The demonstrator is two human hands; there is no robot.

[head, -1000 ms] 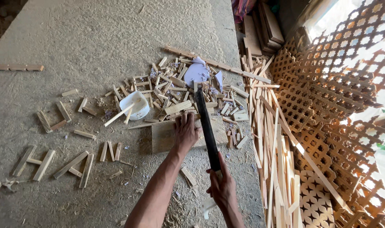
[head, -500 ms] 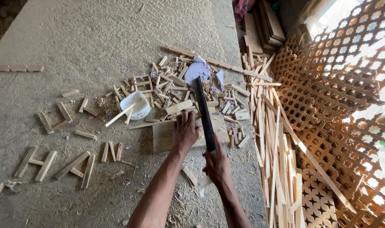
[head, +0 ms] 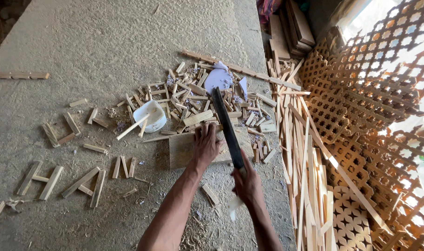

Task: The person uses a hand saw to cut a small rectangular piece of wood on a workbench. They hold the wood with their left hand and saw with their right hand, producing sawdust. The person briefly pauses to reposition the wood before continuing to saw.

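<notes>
Right hand (head: 248, 183) is closed around the handle of a long dark blade (head: 227, 128), a heavy chopping knife by its look. Compared with a second ago, the blade has come down and forward: it was raised with the hand low in the frame, and it now lies low across the wooden block (head: 184, 149), tip pointing away towards the scrap heap. Judgement: a chopping stroke is at or near its bottom, so the work in hand is splitting or trimming a small piece on the block.

Left hand (head: 206, 144) is pressed down on the block just left of the blade, fingers curled over something. It has hardly shifted over the three pictures. Whether it pinches a stick cannot be told; the piece is hidden under the fingers. Fingers sit very close to the edge, a risk if the stroke drifts.

Outward from the block: a heap of short wood offcuts (head: 193, 100) lies behind it, with a white plastic tub (head: 150, 115) holding a stick at its left edge and a pale scrap of paper (head: 219, 79) on top. Trimmed sticks lie in pairs (head: 49, 181) to the left.

Surface: bare concrete floor (head: 105, 42), dusted with sawdust and shavings. To the right, long thin laths (head: 305, 153) are bundled beside wooden lattice panels (head: 360, 93), backlit by daylight. Stacked boards (head: 293, 28) sit at the far end.
</notes>
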